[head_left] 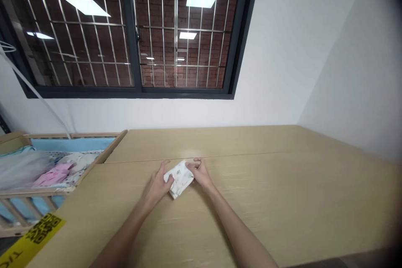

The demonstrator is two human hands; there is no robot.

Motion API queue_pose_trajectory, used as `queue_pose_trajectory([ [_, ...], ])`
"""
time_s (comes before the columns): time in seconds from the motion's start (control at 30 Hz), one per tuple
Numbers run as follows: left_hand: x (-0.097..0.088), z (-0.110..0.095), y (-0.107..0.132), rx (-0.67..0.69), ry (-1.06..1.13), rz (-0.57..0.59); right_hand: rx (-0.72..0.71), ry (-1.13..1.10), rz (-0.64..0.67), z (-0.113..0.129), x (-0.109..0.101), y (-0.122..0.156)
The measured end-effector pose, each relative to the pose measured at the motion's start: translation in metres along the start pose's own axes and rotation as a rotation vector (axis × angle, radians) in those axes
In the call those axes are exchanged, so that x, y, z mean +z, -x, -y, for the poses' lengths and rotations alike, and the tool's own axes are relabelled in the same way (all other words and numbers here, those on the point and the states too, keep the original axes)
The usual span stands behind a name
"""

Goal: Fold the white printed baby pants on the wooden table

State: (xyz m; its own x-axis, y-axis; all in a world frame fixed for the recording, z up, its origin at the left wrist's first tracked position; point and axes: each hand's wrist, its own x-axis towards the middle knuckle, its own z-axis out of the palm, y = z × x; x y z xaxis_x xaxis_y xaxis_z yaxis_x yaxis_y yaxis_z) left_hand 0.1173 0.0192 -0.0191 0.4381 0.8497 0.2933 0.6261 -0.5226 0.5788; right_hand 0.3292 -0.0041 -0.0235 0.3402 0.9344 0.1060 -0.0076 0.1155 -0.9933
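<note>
A pale wooden counter stood under a dark-framed barred window. On it lay a small folded white printed cloth, the left hand and right hand pinching its edges with their fingers. Left of the cloth stood a wooden crib.

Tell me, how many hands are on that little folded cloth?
2. The left hand presses the near-left side of the folded white cloth on the wooden table; the right hand grips its far-right edge. No others show.
</note>
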Motion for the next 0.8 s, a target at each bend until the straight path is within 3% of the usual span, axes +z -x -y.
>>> queue_pose_trajectory([
  [0.1,-0.003,-0.006,0.007,-0.051,-0.086,0.074,0.108,-0.030,0.046,0.001,-0.001,0.003],
  [0.3,0.005,-0.010,0.016,-0.029,-0.142,0.194,0.063,-0.063,0.195,-0.006,-0.004,0.005],
  [0.57,0.001,-0.021,0.023,-0.029,-0.266,0.245,-0.025,0.000,0.234,-0.033,-0.008,-0.008],
  [0.7,-0.003,-0.046,0.032,0.134,-0.323,0.210,-0.123,0.266,0.210,-0.035,-0.009,-0.009],
  [0.8,0.006,-0.059,0.041,0.287,-0.349,0.260,-0.338,0.496,0.148,-0.020,-0.007,0.000],
])
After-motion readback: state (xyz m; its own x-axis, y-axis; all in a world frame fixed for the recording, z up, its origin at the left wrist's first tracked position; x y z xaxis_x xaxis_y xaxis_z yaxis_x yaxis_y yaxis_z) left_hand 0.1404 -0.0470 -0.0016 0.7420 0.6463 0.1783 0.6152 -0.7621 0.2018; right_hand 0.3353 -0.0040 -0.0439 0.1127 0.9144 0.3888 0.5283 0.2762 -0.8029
